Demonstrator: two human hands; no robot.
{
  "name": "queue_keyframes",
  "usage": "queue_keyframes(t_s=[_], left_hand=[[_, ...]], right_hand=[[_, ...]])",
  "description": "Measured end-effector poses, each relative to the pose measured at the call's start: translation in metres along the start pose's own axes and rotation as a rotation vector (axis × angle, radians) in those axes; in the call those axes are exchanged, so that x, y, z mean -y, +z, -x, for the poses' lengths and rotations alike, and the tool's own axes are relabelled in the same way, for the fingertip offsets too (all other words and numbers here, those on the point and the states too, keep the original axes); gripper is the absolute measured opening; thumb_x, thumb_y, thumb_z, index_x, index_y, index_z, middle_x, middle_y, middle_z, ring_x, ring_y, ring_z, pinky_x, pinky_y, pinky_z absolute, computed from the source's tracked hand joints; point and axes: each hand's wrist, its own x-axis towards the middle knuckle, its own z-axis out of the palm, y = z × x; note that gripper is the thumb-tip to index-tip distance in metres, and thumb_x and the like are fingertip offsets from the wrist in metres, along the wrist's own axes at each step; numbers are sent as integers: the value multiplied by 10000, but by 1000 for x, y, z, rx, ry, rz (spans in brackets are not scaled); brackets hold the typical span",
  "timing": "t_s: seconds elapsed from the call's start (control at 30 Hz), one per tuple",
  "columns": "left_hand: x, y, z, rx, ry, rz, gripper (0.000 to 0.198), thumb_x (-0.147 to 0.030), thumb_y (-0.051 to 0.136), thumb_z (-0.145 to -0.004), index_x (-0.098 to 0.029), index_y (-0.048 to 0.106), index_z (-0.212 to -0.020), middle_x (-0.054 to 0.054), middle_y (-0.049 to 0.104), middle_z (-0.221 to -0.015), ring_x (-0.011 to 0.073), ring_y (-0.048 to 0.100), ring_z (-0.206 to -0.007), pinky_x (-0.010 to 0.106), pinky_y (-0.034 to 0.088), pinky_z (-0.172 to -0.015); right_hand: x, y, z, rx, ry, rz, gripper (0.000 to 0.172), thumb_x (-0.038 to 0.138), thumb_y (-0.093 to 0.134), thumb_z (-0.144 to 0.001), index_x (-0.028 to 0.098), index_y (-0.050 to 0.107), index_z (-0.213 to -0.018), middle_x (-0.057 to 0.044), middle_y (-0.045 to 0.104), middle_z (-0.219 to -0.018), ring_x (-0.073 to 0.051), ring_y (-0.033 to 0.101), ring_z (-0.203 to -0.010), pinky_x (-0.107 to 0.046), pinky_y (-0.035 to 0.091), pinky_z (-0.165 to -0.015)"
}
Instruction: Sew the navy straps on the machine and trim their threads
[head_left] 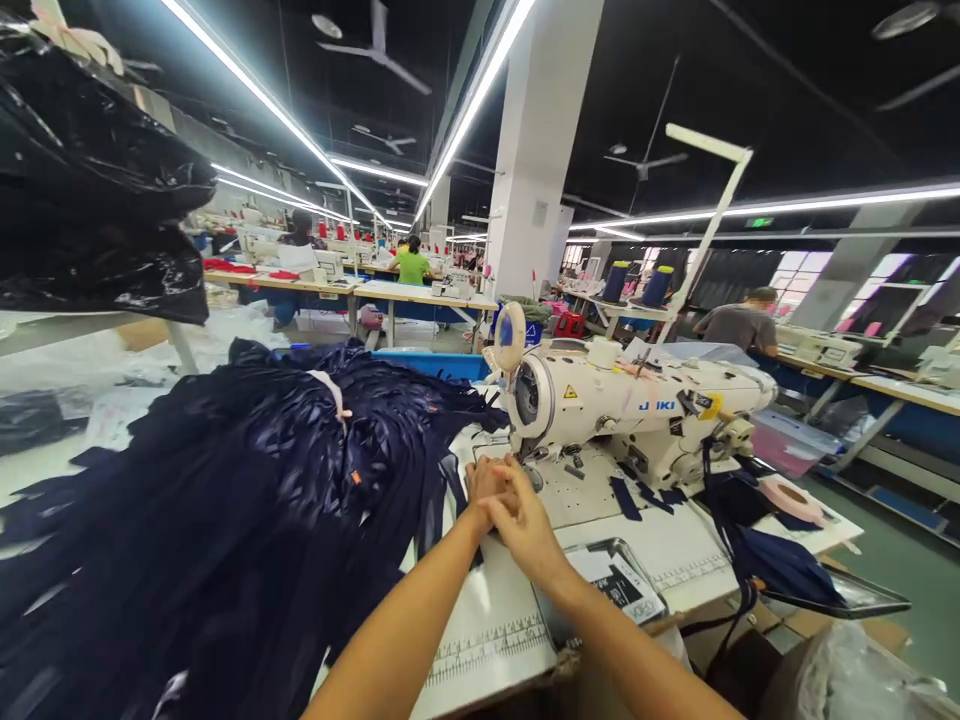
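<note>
A white sewing machine (pixel 600 395) stands in front of me, its needle end on the left. My left hand (pixel 486 482) is right by the needle area, fingers curled down onto the machine bed. Crossing it from the right, my right hand (pixel 523 515) has its fingertips drawn together close to the needle. Dark navy fabric strip (pixel 478 557) shows below my left hand; the part under the fingers is hidden. To the left lies a large heap of navy fabric strips (pixel 225 500), with a pale tie (pixel 330 392) around one bundle.
Navy scraps (pixel 626 498) lie on the machine bed. A metal tray (pixel 619 580) sits near the table's front edge, and a tape roll (pixel 791 500) at the right. A black plastic bag (pixel 90 180) looms upper left. Other people (pixel 412 262) sit at machines farther back.
</note>
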Motion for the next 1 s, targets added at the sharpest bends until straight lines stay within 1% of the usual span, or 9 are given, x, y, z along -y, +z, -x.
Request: queue_keyframes(t_s=[0.07,0.23,0.33,0.43,0.5,0.57,0.7,0.8,1.0], left_hand=[[-1,-2,0,42,10,2,132,-205,502,-800,-144,601,-862,62,591,-901,227,495,-962,373,360,-842],[-2,-8,4,74,60,-1,150,-125,460,-763,-162,605,-774,63,613,-802,237,519,-873,365,325,-798],[-5,-7,10,82,139,-7,159,-100,464,-750,-167,607,-732,59,620,-792,226,529,-842,378,297,-821],[-10,-2,16,101,235,-14,169,-77,476,-737,-168,602,-672,54,623,-775,215,533,-829,387,262,-858],[-12,1,19,105,278,-21,156,-80,492,-733,-165,600,-658,63,623,-772,216,533,-825,390,252,-863],[-12,3,20,100,281,-29,152,-85,494,-738,-158,597,-655,74,620,-764,222,533,-821,396,251,-859],[-7,1,12,60,185,-43,174,-67,466,-747,-147,588,-653,90,609,-749,242,528,-851,417,248,-858],[2,-3,-1,-1,70,-20,161,-48,466,-729,-146,575,-662,93,602,-771,253,519,-889,423,251,-864],[18,-2,-21,-102,-120,205,145,-52,431,-744,-159,527,-725,57,577,-808,206,536,-844,358,347,-783]], right_hand=[[-1,-8,6,50,-22,89,391,267,479,-716,168,524,-1092,-143,389,-1345,-238,333,-1269,-393,365,-977],[3,-30,25,159,-110,291,504,243,447,-775,196,411,-1276,-146,262,-1425,-244,519,-1089,-381,499,-777],[0,-52,31,275,-176,397,385,244,423,-803,208,526,-1172,-116,439,-1323,-218,585,-953,-369,495,-772],[-15,-76,23,328,-137,513,285,266,381,-825,201,634,-939,-78,651,-1000,-201,612,-783,-357,487,-728],[-30,-87,9,350,-98,574,298,270,365,-830,192,648,-877,-65,677,-874,-209,614,-770,-346,476,-706],[-44,-93,-9,409,-98,584,312,245,360,-825,188,651,-921,-63,678,-896,-204,616,-804,-327,471,-715],[-61,-90,-40,526,-159,627,353,186,363,-811,191,639,-1032,-62,669,-993,-201,608,-908,-329,450,-807],[-66,-90,-50,506,-140,655,331,201,387,-805,191,659,-994,-58,668,-1023,-207,605,-940,-330,443,-827],[-86,-114,-59,439,-47,575,321,298,374,-794,189,663,-882,-46,667,-748,-194,606,-684,-308,454,-663]])
